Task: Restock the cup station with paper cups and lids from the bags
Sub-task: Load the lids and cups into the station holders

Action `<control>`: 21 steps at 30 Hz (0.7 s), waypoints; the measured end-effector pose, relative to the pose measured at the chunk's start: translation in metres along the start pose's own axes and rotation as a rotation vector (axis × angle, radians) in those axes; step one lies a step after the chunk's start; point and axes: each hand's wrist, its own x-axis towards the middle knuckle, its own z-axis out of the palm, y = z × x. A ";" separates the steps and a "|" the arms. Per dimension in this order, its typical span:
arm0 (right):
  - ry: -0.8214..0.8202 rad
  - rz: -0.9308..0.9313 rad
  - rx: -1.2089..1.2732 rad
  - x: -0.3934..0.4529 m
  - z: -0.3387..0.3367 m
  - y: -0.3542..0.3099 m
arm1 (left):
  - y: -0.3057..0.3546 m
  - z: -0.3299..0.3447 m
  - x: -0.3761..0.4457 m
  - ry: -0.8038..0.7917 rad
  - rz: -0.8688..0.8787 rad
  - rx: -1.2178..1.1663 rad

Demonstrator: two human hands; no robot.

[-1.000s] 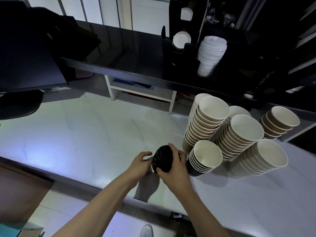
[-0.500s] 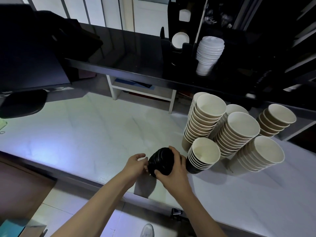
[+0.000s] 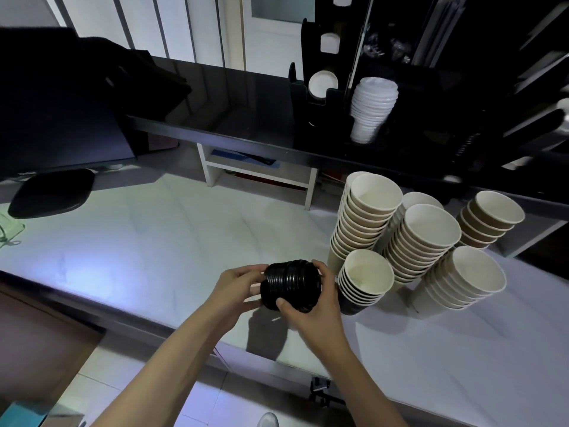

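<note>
Pale marble-look counter (image 3: 154, 241) is seen running across the view. Several tilted stacks of beige and brown paper cups (image 3: 425, 238) are set on its right part. A black cup-station rack (image 3: 338, 97) behind holds a stack of white plastic lids (image 3: 371, 109), somewhat blurred. A ribbed stack of black plastic lids (image 3: 289, 285) is held sideways above the counter's near edge, just left of the cups. It is gripped by the right hand (image 3: 311, 306), fingers curled round it; the left hand (image 3: 237, 288) is curled against its other end.

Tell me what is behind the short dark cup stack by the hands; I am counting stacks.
Behind the short dark cup stack stand taller paper cup stacks, one tan-sided and leaning. Their bases are covered, so whether they touch it cannot be seen.
</note>
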 end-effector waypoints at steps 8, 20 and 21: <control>0.035 -0.084 0.121 -0.003 -0.011 -0.044 | 0.035 -0.001 -0.028 -0.073 0.276 0.016; 0.053 -0.175 0.197 -0.012 -0.048 -0.092 | 0.065 0.022 -0.061 -0.098 0.524 0.058; 0.056 -0.181 0.205 -0.013 -0.052 -0.094 | 0.067 0.025 -0.063 -0.107 0.547 0.073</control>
